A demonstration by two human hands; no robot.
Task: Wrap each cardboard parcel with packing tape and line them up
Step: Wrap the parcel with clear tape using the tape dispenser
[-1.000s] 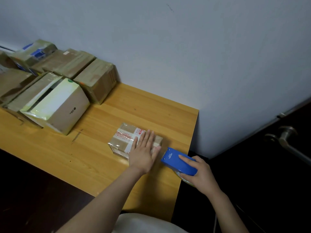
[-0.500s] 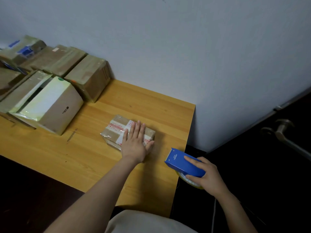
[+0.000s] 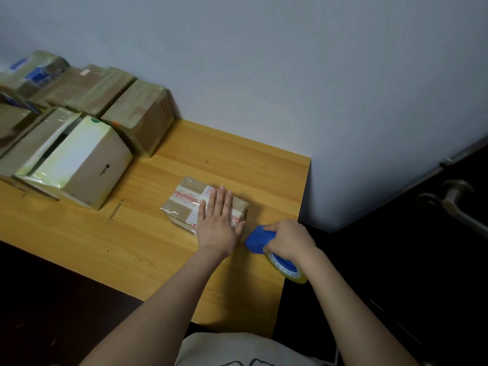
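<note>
A small cardboard parcel (image 3: 184,204) with white and red printed tape lies near the right end of the wooden table (image 3: 163,249). My left hand (image 3: 217,223) rests flat on the parcel's right half, fingers spread and pointing away from me. My right hand (image 3: 287,240) grips a blue tape dispenser (image 3: 257,240) with a roll of clear tape (image 3: 286,270) on it. The dispenser's nose sits at the table surface just right of the parcel, close to my left thumb.
Several taped cardboard parcels (image 3: 87,159) are lined up and stacked at the left back of the table against the pale wall. The table ends at the right, beyond which a dark door with a metal handle (image 3: 459,204) stands. My lap is below the front edge.
My right hand has brought the dispenser in from beyond the table's right edge to the table beside the parcel and tilted it down. My left hand stays flat on the parcel.
</note>
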